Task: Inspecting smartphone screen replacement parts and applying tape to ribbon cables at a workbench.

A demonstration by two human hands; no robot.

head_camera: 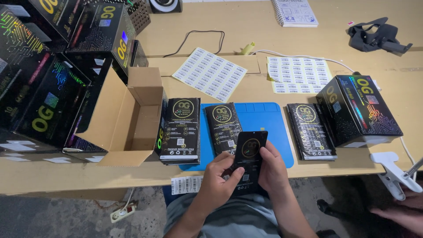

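My left hand [219, 175] and right hand [273, 169] both grip one flat black packet [249, 154] with a round gold emblem, held upright just off the near edge of the table [246, 31], above my lap. The left thumb lies across the packet's lower face; the right fingers wrap its right edge. Both hands are closed on it; neither is free.

Judgement: to handle it well, I keep the grip on the edges and the thumb low, so the face stays readable and the thin pack does not flex.

Just beyond the packet lies a blue mat [269, 117] carrying another black packet [223, 127]. A stack of like packets [180, 131] sits left of it, touching an open cardboard box [128, 119]. A further stack [310, 131] lies right of the mat, beside a black carton [359, 110]. Two label sheets [210, 73] [298, 74] lie farther back. A label strip [186, 184] hangs at the table edge. Another person's hand [403, 211] shows at lower right, near a white clamp [392, 174].
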